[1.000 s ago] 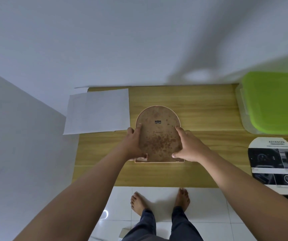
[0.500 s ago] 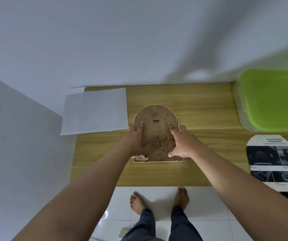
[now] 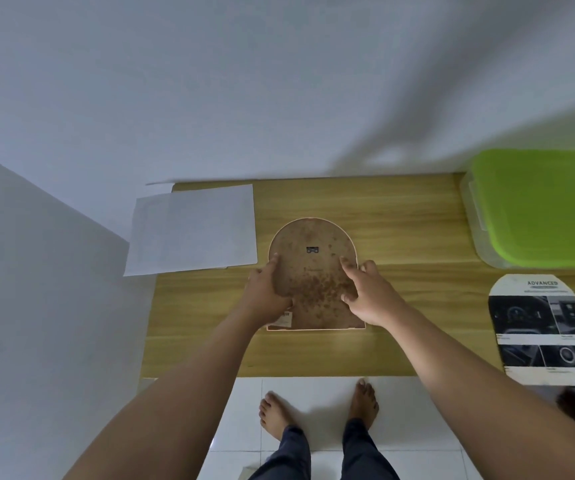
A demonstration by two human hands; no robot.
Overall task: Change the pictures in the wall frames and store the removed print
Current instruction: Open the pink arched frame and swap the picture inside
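An arch-shaped picture frame point(image 3: 312, 268) lies face down on the wooden table point(image 3: 400, 230), its stained brown backing board up with a small metal hanger near the top. My left hand point(image 3: 267, 289) rests on the frame's left edge, thumb on the board. My right hand point(image 3: 369, 292) presses spread fingers on the board's right side. An arch-cut print point(image 3: 542, 327) with dark car-interior pictures lies at the table's right. A white paper sheet point(image 3: 192, 230) lies at the back left.
A clear storage box with a green lid point(image 3: 539, 206) stands at the back right of the table. White walls close the back and left sides. My bare feet point(image 3: 317, 407) stand on white floor tiles below the table's front edge.
My right hand has slid from the frame's right edge onto the backing board, fingers spread. The left hand stays at the left edge. The frame has not moved.
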